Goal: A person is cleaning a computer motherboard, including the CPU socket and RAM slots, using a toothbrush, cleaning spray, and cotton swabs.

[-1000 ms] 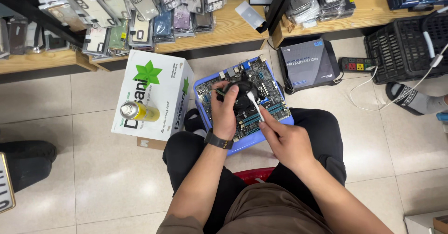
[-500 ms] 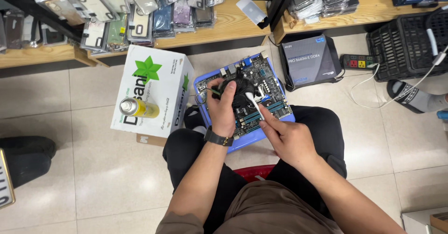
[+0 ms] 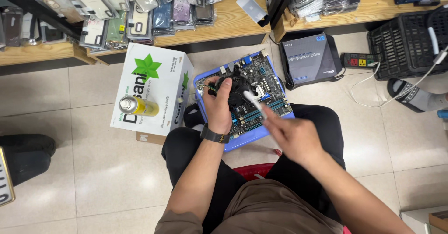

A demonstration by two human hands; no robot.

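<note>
One motherboard [image 3: 261, 91], green-black PCB, rectangular, dense with slots and connectors, sits at frame centre on a blue plastic tray [image 3: 242, 140] across the person's knees. One round black fan cooler [image 3: 235, 91] sits on the board, mid-left.

Left hand [image 3: 219, 105]: fingers curled over the cooler, gripping it from the near side. Black watch [image 3: 214, 135] on the wrist.

Right hand [image 3: 294, 136]: closed in a pinch on one thin white brush [image 3: 255, 102]. Its tip is on the board just right of the cooler. Hand and brush are motion-blurred, so the exact contact point can't be made out.

Left of the tray: one white cardboard box [image 3: 154, 89] with a green star print, matte, rectangular, on the floor [image 3: 93, 178]. One yellow spray can [image 3: 137, 106], metal cylinder with a silver top, lies on its side on the box lid.

Upper right of centre: one dark grey product box [image 3: 310, 56], glossy, leaning against the wooden shelf [image 3: 233, 19]. One power strip [image 3: 361, 60] just right of it, white cable trailing off. One black plastic mesh basket [image 3: 406, 47] at far right.

The shelf runs along the top of the frame, light wood, loaded with many phone cases [image 3: 116, 10] in clear packets; too many overlap to count.

Floor is glossy beige tile. One red plastic stool [image 3: 254, 171] edge shows between the legs. Another person's sandalled foot [image 3: 415, 94] is at the right edge.
</note>
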